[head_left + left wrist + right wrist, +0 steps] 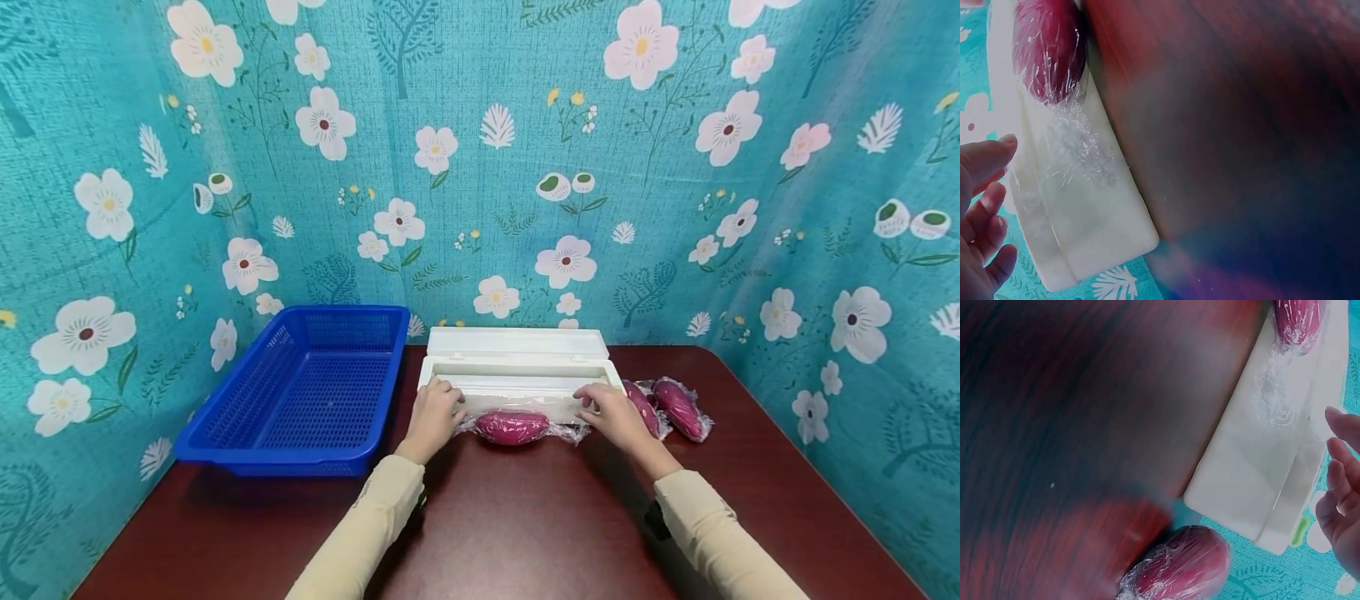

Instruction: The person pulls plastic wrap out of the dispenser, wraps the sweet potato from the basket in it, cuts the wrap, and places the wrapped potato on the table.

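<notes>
A white cling film dispenser box point(525, 360) stands at the back of the table with its lid point(517, 340) raised. Against its front lies a purple-red oblong vegetable point(512, 427), like a sweet potato, wrapped in clear film with crumpled ends. My left hand point(433, 417) is at the box's left end, fingers loosely bent. At the right end is my right hand point(613, 417), its fingers also loosely bent. In the wrist views, the left fingertips point(1009, 140) and right fingertips point(1333, 414) show nothing clearly held between them. Whether they touch the film is hard to tell.
A blue plastic basket point(390, 392) sits on the left of the dark red-brown table point(510, 517). Two more film-wrapped purple-red vegetables point(678, 408) lie right of the box, beside my right hand. A flowered teal curtain point(480, 208) hangs close behind.
</notes>
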Demonstrator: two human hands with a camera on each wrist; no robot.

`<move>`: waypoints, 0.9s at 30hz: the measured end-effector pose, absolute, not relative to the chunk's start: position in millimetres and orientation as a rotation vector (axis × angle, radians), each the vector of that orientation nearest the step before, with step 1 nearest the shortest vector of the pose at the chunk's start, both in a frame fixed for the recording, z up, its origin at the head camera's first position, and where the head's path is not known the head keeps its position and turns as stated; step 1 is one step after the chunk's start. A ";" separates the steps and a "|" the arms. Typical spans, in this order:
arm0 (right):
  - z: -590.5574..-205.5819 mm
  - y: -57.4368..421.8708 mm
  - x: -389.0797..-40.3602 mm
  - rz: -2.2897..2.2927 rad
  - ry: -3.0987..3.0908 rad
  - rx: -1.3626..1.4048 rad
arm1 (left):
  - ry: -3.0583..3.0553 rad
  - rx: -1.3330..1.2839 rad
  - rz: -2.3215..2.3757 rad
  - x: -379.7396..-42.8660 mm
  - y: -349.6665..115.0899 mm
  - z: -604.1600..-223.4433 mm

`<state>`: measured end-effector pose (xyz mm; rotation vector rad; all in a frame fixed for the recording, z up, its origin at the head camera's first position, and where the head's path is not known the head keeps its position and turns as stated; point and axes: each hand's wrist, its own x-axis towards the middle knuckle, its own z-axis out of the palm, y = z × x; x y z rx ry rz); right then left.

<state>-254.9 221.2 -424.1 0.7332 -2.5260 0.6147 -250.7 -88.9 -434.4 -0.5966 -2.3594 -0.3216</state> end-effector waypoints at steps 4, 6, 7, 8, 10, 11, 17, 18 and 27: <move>-426.6 221.7 -256.6 0.549 -2.426 0.729 | -2.356 -0.554 -0.344 -249.6 -88.7 -434.9; -428.3 222.4 -258.3 0.530 -2.386 0.701 | -2.365 -0.521 -0.365 -249.3 -89.2 -435.2; -429.0 222.7 -258.8 0.528 -2.376 0.685 | -2.369 -0.509 -0.372 -249.0 -89.7 -435.5; -429.9 223.1 -259.2 0.527 -2.379 0.665 | -2.373 -0.504 -0.374 -248.6 -90.2 -435.8; -431.8 223.6 -259.6 0.544 -2.392 0.649 | -2.379 -0.498 -0.379 -247.6 -91.1 -436.6; -432.7 223.7 -259.2 0.552 -2.398 0.647 | -2.380 -0.495 -0.381 -247.1 -91.6 -437.2; -437.5 221.8 -255.7 0.536 -2.380 0.664 | -2.408 -0.487 -0.377 -243.7 -93.5 -439.9; -438.1 221.1 -255.1 0.541 -2.364 0.656 | -2.418 -0.491 -0.368 -243.2 -93.5 -440.0; -441.1 207.5 -247.5 0.783 -2.372 0.775 | -2.395 -0.607 -0.448 -235.6 -88.6 -438.5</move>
